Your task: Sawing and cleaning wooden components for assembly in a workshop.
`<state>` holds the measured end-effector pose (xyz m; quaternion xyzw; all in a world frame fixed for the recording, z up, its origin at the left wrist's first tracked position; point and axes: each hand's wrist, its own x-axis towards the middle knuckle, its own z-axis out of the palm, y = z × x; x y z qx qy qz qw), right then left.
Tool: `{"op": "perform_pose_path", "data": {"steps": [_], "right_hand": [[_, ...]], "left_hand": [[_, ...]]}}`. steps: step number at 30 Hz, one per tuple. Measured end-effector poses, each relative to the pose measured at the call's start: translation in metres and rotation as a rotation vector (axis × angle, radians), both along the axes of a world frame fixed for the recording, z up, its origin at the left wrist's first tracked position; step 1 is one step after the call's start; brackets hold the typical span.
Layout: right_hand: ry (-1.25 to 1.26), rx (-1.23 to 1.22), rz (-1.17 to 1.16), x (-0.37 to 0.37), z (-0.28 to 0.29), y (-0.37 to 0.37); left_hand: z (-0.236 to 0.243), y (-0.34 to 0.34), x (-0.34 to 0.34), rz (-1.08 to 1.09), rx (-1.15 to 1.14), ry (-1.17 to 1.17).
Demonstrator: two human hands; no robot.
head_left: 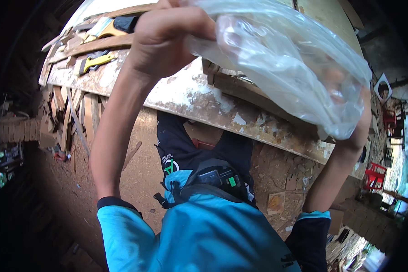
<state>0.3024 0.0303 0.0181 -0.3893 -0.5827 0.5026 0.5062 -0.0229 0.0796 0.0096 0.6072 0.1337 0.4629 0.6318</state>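
Hands raised, I see my left hand [167,38] fisted on a clear plastic bag [285,59], my right hand [356,131] hidden behind it, grip unclear, with nothing yet set on the workbench [204,102].

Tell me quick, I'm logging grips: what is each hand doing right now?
Left hand: closed, gripping one edge of the clear plastic bag.
Right hand: mostly hidden behind the bag; seems to hold its far end, but its grip cannot be told.

A worn bench [199,97] with chipped white paint stands on a brown dirt floor [140,177]. Wood scraps [72,113] lean beside it. Daylight comes from the right
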Motion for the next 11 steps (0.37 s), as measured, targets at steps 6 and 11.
{"op": "perform_pose_path", "data": {"steps": [6,11], "right_hand": [[0.010,0.022,0.458,-0.075,-0.017,-0.051],[-0.162,-0.001,1.082,-0.101,-0.038,-0.023]], "left_hand": [[0.015,-0.094,-0.011,0.572,0.190,0.264],[-0.023,-0.136,-0.080,0.775,0.283,0.358]]}}
